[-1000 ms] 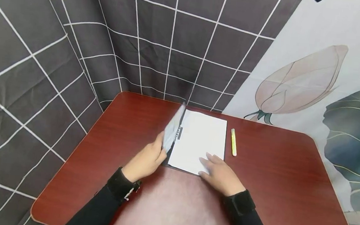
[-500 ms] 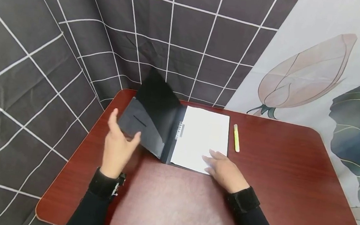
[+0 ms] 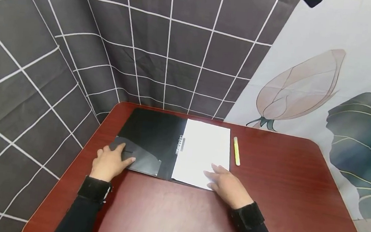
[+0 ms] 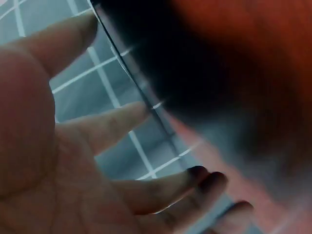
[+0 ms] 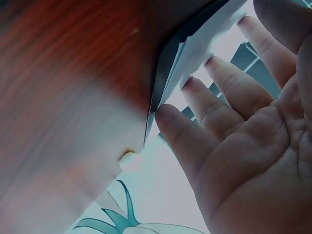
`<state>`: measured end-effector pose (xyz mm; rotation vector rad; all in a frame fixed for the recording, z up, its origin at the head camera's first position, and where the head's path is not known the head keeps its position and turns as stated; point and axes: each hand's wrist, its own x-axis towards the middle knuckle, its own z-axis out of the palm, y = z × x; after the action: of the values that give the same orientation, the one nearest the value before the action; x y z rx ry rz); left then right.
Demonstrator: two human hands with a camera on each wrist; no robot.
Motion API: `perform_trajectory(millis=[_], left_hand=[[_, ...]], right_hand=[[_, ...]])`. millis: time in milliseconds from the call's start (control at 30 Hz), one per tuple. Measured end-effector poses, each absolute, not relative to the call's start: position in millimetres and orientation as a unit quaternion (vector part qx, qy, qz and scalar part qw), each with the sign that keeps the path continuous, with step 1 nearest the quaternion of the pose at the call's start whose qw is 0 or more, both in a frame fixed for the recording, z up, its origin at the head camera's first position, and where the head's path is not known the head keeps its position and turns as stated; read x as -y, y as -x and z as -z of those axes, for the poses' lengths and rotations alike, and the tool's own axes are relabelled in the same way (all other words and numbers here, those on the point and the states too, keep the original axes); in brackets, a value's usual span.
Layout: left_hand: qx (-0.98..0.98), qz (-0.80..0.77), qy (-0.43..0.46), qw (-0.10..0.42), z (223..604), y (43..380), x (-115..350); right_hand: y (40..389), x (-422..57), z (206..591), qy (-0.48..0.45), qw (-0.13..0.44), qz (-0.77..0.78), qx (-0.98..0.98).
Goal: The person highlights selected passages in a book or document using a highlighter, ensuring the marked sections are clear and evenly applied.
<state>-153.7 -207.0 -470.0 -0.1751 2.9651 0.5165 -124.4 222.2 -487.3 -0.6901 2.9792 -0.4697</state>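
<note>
A black folder (image 3: 151,129) lies spread flat on the table, with a grey pocket (image 3: 143,160) low on its left cover. White sheets of paper (image 3: 204,147) lie in its right half beside a metal clip (image 3: 179,145) near the spine. My left hand (image 3: 106,163) rests on the lower left corner of the cover, fingers spread. In the left wrist view, its fingertips meet the cover's edge (image 4: 139,87). My right hand (image 3: 230,188) touches the lower right of the paper with extended fingers. The right wrist view shows those fingertips on the sheets (image 5: 197,51).
A yellow highlighter (image 3: 237,151) lies just right of the folder. The reddish-brown table (image 3: 275,186) reaches back to a dark grid-patterned cloth (image 3: 150,65) and a white flower-printed cloth (image 3: 295,114).
The folder's left cover has swung over to the left and now lies flat. My left hand let go of it, moved left and came down on it. My right hand stays on the paper.
</note>
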Motion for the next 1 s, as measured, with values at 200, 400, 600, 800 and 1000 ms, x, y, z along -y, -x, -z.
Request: perform_trajectory(millis=[200,400,600,800,1000], left_hand=[[-0.982,-0.158,0.04,0.1,491.6,163.3,188.9],[-0.986,-0.154,-0.06,0.022,508.7,181.7,157.0],[-0.98,-0.145,-0.131,0.035,483.6,187.7,119.7],[-0.982,-0.121,-0.144,0.018,518.7,208.4,112.7],[-0.983,-0.106,-0.147,0.027,501.2,206.9,109.2]], right_hand=[[119.5,-225.8,486.7,0.212,0.04,0.148,-0.965],[119.9,-227.7,485.7,0.23,0.015,0.145,-0.962],[125.6,-223.5,487.0,0.237,0.009,0.144,-0.961],[133.7,-230.3,481.9,0.192,0.031,0.184,-0.963],[178.0,-256.4,465.5,0.016,-0.063,0.219,-0.974]])
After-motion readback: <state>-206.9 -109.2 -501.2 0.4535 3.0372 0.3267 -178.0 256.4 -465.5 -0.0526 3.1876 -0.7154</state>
